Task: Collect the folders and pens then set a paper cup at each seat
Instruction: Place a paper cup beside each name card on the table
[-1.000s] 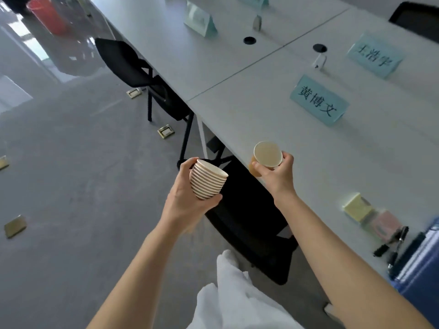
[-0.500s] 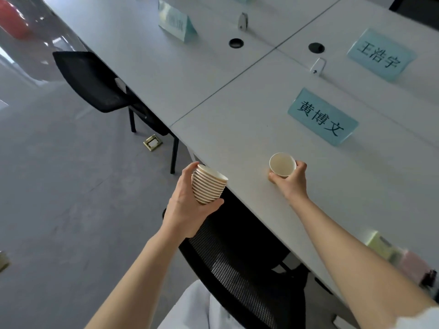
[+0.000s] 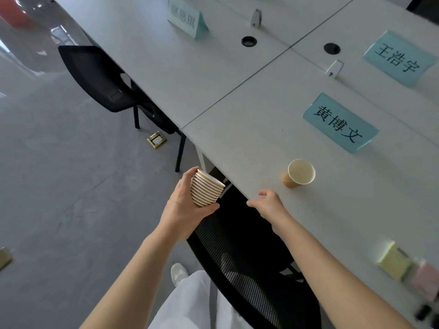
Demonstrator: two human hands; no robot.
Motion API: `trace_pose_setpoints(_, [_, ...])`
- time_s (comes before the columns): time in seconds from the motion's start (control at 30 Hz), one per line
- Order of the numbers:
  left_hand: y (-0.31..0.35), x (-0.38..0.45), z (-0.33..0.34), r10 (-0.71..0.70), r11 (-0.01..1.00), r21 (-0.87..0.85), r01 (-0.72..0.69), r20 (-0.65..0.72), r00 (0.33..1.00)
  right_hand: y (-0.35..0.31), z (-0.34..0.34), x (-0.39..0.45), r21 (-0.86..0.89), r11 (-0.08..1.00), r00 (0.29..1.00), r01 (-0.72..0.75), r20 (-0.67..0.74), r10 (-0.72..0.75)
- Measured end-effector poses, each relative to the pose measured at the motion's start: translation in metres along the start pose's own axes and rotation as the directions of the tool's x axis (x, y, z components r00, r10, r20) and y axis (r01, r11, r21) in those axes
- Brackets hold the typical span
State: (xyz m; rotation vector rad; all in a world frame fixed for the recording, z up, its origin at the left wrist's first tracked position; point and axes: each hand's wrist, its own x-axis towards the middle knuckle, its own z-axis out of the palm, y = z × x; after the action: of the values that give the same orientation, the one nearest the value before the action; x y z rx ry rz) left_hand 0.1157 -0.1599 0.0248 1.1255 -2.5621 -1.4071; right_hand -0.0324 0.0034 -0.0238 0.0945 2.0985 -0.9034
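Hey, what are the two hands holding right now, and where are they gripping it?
The left hand grips the stack of paper cups around its side. The right hand holds nothing; the single paper cup stands apart on the table.

Paper cups, matt tabletop

Paper cup (image 3: 299, 174) on the smooth matt table (image 3: 237, 119); black mesh chair (image 3: 247, 276) at six o'clock; brass-look floor plate (image 3: 156, 139) glossy.

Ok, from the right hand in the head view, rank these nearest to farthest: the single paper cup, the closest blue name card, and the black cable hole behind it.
From the right hand:
1. Paper cup, on the table just beyond the hand.
2. Blue name card, farther in, to the right.
3. Black cable hole, near the table's middle seam.
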Motion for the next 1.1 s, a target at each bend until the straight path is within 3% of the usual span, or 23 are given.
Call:
trace_pose_setpoints(0.07, [-0.016, 0.006, -0.017, -0.01, 1.0, 0.011, 0.01, -0.001, 1.0, -0.038, 0.02, -0.012, 0.012, 0.984, 0.982, 0.177, 0.071, -0.177])
trace_pose_setpoints(0.17, [-0.043, 0.017, -0.048, -0.019, 1.0, 0.019, 0.018, 0.008, 1.0, -0.095, 0.051, -0.039, -0.005, 0.911, 0.895, 0.412, 0.192, -0.403])
trace_pose_setpoints(0.3, [-0.082, 0.028, -0.098, 0.005, 0.999, 0.049, -0.007, 0.028, 1.0, -0.147, 0.109, -0.066, -0.071, 0.819, 0.772, 0.57, 0.387, -0.504])
trace_pose_setpoints(0.5, [-0.141, 0.04, -0.192, 0.031, 0.994, 0.104, -0.038, 0.066, 0.997, -0.202, 0.202, -0.073, -0.188, 0.766, 0.759, 0.614, 0.407, -0.509])
trace_pose_setpoints(0.7, [-0.18, 0.07, -0.261, 0.055, 0.994, 0.093, -0.06, 0.061, 0.997, -0.252, 0.269, -0.07, -0.167, 0.771, 0.75, 0.614, 0.429, -0.504])
trace_pose_setpoints(1.1, [-0.187, 0.202, -0.33, 0.106, 0.991, 0.072, -0.109, 0.045, 0.993, -0.374, 0.301, 0.009, -0.031, 0.814, 0.76, 0.579, 0.381, -0.526])
